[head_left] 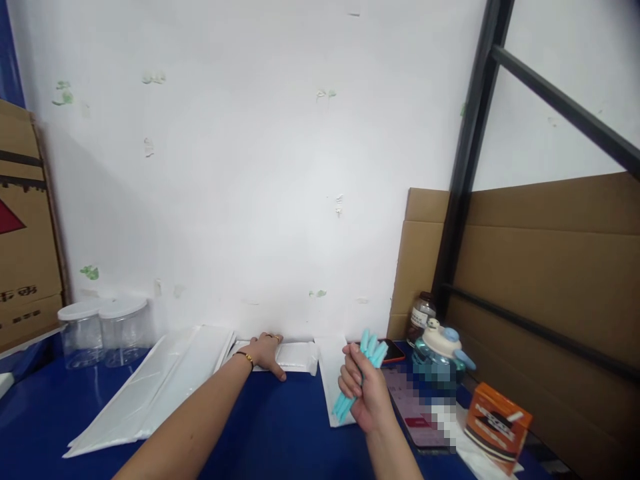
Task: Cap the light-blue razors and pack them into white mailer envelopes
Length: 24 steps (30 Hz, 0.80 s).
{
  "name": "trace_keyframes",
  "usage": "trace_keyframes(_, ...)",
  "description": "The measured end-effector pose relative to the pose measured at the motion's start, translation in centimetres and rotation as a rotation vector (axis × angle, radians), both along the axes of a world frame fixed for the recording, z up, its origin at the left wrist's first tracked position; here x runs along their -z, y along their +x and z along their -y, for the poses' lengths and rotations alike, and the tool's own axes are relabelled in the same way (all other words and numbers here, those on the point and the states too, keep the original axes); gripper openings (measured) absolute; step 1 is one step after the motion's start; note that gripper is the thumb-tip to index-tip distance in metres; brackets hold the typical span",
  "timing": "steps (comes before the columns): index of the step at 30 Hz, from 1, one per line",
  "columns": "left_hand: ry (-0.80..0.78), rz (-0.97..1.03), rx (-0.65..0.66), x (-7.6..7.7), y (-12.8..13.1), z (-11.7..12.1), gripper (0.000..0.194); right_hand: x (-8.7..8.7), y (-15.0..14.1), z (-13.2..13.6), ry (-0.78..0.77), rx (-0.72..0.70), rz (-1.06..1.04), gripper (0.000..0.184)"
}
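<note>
Fingers spread, my left hand [266, 355] rests on a flat white packet [299, 357] by the wall. A bracelet circles that wrist. My right hand [366, 390] is closed around a bundle of several turquoise sticks [374, 349], whose ends stick out above and below the fist. I cannot make out what kind of sticks they are. Under and behind the right hand lies a white padded mailer [327, 373]. Larger white mailers [165, 380] lie overlapping to the left of my left forearm.
Two clear lidded jars [123, 333] and a cardboard box [27, 233] are at left. On the right are a phone [393, 351], a tablet [417, 417], a teal water bottle [440, 357], a brown bottle [421, 317] and an orange box [499, 427]. A black metal frame [463, 153] rises behind.
</note>
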<state>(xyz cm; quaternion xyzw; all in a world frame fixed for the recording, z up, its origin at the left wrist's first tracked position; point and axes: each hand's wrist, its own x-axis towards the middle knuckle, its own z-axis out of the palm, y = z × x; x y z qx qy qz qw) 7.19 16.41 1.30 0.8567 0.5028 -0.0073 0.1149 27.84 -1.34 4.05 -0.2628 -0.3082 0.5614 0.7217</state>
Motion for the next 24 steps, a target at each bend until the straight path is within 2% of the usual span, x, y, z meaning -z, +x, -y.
trace_keyframes(3, 0.043, 0.019, 0.062, -0.7, 0.4, 0.5, 0.083, -0.4, 0.4, 0.1, 0.022, -0.029, -0.033, 0.032)
trace_keyframes(5, 0.027, 0.099, 0.059, -1.6, 0.5, 1.1, 0.069, -0.5, 0.6, 0.2, 0.033, -0.046, -0.014, 0.031)
trace_keyframes(9, -0.069, 0.358, 0.081, -4.9, 0.6, 2.7, 0.057, -0.3, 1.1, 0.3, 0.062, -0.069, 0.054, 0.026)
trace_keyframes(10, -0.144, 0.516, 0.12, -5.8, 0.6, 3.4, 0.058, -0.2, 1.1, 0.3, 0.069, -0.072, 0.068, 0.025)
trace_keyframes(13, -0.521, 0.956, 0.176, -7.6, 0.5, 6.1, 0.067, -0.4, 1.3, 0.4, 0.09, -0.065, 0.099, 0.025)
trace_keyframes(16, -0.785, 1.142, 0.262, -7.2, 0.1, 9.4, 0.074, -2.2, 1.3, 0.9, 0.143, -0.023, 0.096, 0.029)
trace_keyframes(21, -1.026, 1.254, 0.455, -4.3, -0.6, 13.3, 0.076, -9.0, 0.1, 1.9, 0.291, 0.074, 0.116, 0.027)
trace_keyframes(24, -1.088, 1.336, 0.568, -3.3, -0.5, 14.3, 0.073, -12.2, -2.0, 1.7, 0.367, 0.01, 0.189, 0.028)
